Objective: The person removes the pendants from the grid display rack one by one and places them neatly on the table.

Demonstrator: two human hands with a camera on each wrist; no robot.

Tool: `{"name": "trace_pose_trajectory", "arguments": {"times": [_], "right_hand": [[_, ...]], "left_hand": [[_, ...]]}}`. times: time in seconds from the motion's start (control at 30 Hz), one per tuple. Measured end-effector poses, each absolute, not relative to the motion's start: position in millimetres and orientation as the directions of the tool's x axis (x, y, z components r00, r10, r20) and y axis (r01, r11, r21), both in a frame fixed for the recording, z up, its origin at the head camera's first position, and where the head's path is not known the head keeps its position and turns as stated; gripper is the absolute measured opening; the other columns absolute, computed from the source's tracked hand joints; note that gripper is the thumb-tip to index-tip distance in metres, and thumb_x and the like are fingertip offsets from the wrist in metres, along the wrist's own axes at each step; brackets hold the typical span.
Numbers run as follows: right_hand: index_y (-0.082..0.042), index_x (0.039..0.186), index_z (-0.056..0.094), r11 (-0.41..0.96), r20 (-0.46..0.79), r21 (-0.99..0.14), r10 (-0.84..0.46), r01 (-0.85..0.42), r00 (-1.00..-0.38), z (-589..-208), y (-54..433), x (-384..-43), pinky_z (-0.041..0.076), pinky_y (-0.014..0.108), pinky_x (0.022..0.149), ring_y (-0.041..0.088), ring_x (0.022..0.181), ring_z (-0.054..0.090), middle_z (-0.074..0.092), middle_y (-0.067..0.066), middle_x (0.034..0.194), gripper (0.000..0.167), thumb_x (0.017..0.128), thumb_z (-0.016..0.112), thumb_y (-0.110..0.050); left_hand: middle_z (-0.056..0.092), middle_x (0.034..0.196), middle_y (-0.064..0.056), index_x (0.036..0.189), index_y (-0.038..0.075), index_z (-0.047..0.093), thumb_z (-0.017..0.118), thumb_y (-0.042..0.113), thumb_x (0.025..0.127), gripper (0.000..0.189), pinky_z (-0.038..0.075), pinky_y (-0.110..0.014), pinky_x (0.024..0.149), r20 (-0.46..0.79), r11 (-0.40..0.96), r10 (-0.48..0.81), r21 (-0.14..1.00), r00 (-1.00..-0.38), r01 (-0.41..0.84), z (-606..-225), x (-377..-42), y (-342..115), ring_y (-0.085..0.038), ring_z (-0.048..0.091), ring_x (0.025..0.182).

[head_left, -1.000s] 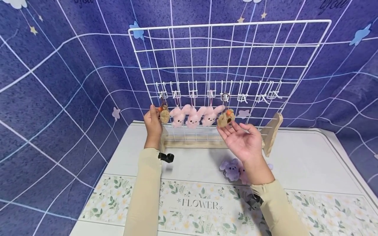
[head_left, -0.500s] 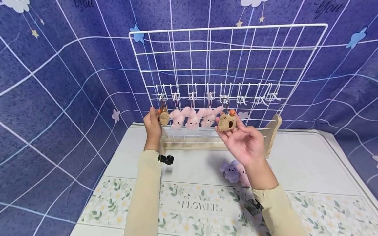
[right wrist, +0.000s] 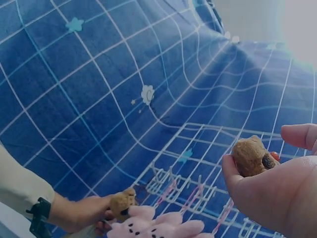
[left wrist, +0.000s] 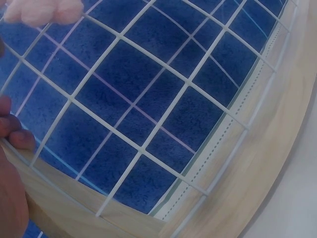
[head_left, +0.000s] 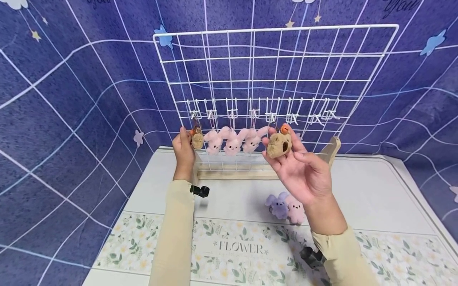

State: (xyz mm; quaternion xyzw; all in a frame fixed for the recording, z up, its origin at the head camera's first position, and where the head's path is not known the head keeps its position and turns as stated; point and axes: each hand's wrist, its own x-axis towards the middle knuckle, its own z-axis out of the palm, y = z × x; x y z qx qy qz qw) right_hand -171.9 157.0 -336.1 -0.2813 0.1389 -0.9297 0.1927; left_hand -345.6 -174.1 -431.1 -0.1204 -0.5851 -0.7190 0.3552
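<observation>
My right hand (head_left: 302, 174), palm up, holds a brown capybara plush keychain (head_left: 279, 145) in its fingers, thumb apart from it. The plush has a dark snout and an orange ball on its head, and overlaps the white hooks' lower ends. At the left side of the white wire grid rack (head_left: 275, 27), my left hand (head_left: 184, 149) grips the edge, thumb pointing up; the left wrist view shows its fingertips (left wrist: 20, 140) by the wires. Beside that hand hangs another brown plush keychain (head_left: 197, 141). Several pink bunny plush keychains (head_left: 232, 146) hang between the two.
Several bare white hooks (head_left: 316, 118) line the grid on the right. A purple plush (head_left: 278, 207) and a pink plush (head_left: 296, 210) lie on the white table (head_left: 229, 198). A wooden foot (head_left: 334, 151) supports the rack's right end. A blue patterned cloth (head_left: 71, 159) hangs behind.
The right hand has come in around the brown capybara plush and shifted it rightward and nearer, its snout turning more to the front. The left hand stays at the rack's edge.
</observation>
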Motion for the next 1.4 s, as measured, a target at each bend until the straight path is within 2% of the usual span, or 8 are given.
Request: {"name": "trace_pose_trajectory", "arguments": {"times": [0.3, 0.47, 0.57, 0.67, 0.83, 1.0, 1.2, 1.4], "right_hand": [[-0.01, 0.158, 0.035, -0.867, 0.531, -0.465, -0.436, 0.18, -0.727, -325.7, 155.5, -159.9, 0.04, 0.041, 0.126, 0.035, 0.148, 0.047, 0.039, 0.015, 0.162, 0.063, 0.099, 0.04, 0.009], [-0.009, 0.129, 0.056, -0.737, 0.489, -0.673, -0.373, -0.069, -0.788, -327.7, 150.8, -153.9, 0.057, 0.028, 0.102, 0.025, 0.123, 0.068, 0.062, 0.008, 0.133, 0.047, 0.098, 0.032, 0.016], [-0.014, 0.11, 0.061, -0.603, 0.424, -0.777, -0.289, -0.181, -0.859, -330.5, 147.6, -149.6, 0.057, 0.018, 0.081, 0.012, 0.097, 0.07, 0.066, -0.001, 0.108, 0.04, 0.096, 0.039, 0.017], [-0.015, 0.104, 0.067, -0.517, 0.396, -0.823, -0.222, -0.237, -0.891, -333.4, 145.2, -147.7, 0.055, 0.017, 0.076, 0.007, 0.088, 0.065, 0.066, -0.004, 0.104, 0.037, 0.097, 0.049, 0.016], [-0.013, 0.119, 0.076, -0.447, 0.434, -0.837, -0.191, -0.315, -0.881, -336.5, 143.6, -147.1, 0.059, 0.018, 0.084, 0.006, 0.101, 0.07, 0.07, -0.001, 0.13, 0.046, 0.095, 0.053, 0.019], [-0.01, 0.138, 0.069, -0.367, 0.433, -0.864, -0.191, -0.345, -0.881, -336.7, 143.3, -149.0, 0.059, 0.016, 0.082, 0.002, 0.093, 0.069, 0.073, -0.006, 0.125, 0.053, 0.095, 0.057, 0.019], [-0.006, 0.137, 0.069, -0.21, 0.399, -0.906, -0.127, -0.368, -0.908, -337.7, 145.2, -149.2, 0.054, 0.015, 0.071, 0.001, 0.081, 0.061, 0.078, -0.01, 0.116, 0.052, 0.09, 0.069, 0.015], [0.001, 0.145, 0.059, -0.219, 0.396, -0.906, -0.143, -0.362, -0.907, -340.4, 148.8, -148.6, 0.062, 0.019, 0.079, 0.002, 0.089, 0.073, 0.079, -0.006, 0.121, 0.061, 0.088, 0.071, 0.018]], "left_hand": [[0.037, 0.06, 0.011, 0.06, 0.023, 0.041, 0.039, 0.021, 0.114, 0.054, 0.028, -0.017, 0.047, 0.579, -0.058, -0.375, 0.765, -0.724, 0.642, -428.2, -343.7, -175.5, -0.002, 0.036, 0.051], [0.037, 0.059, 0.011, 0.06, 0.023, 0.04, 0.039, 0.022, 0.114, 0.054, 0.029, -0.017, 0.046, 0.58, -0.042, -0.376, 0.769, -0.723, 0.638, -428.9, -342.6, -175.4, -0.001, 0.036, 0.05], [0.038, 0.059, 0.011, 0.06, 0.023, 0.041, 0.04, 0.022, 0.114, 0.054, 0.029, -0.017, 0.046, 0.579, -0.048, -0.373, 0.769, -0.726, 0.638, -429.3, -341.7, -175.2, 0.0, 0.036, 0.05], [0.038, 0.059, 0.011, 0.06, 0.022, 0.041, 0.04, 0.023, 0.114, 0.053, 0.029, -0.017, 0.046, 0.581, -0.051, -0.369, 0.767, -0.726, 0.64, -429.5, -340.9, -175.2, 0.0, 0.036, 0.05], [0.039, 0.06, 0.011, 0.06, 0.019, 0.04, 0.039, 0.021, 0.114, 0.054, 0.029, -0.017, 0.047, 0.575, -0.061, -0.373, 0.768, -0.728, 0.638, -430.1, -340.5, -175.5, -0.001, 0.037, 0.051], [0.039, 0.058, 0.013, 0.06, 0.014, 0.039, 0.039, 0.02, 0.114, 0.054, 0.029, -0.017, 0.046, 0.579, -0.051, -0.379, 0.766, -0.722, 0.641, -430.5, -340.7, -175.3, 0.0, 0.037, 0.05], [0.038, 0.058, 0.01, 0.058, 0.019, 0.04, 0.039, 0.019, 0.114, 0.055, 0.028, -0.017, 0.047, 0.582, -0.056, -0.383, 0.761, -0.718, 0.647, -430.0, -342.1, -174.7, -0.001, 0.036, 0.05], [0.036, 0.057, 0.01, 0.058, 0.019, 0.039, 0.038, 0.018, 0.114, 0.056, 0.028, -0.016, 0.046, 0.585, -0.078, -0.377, 0.752, -0.718, 0.654, -429.1, -343.0, -174.0, -0.002, 0.035, 0.049]]}}
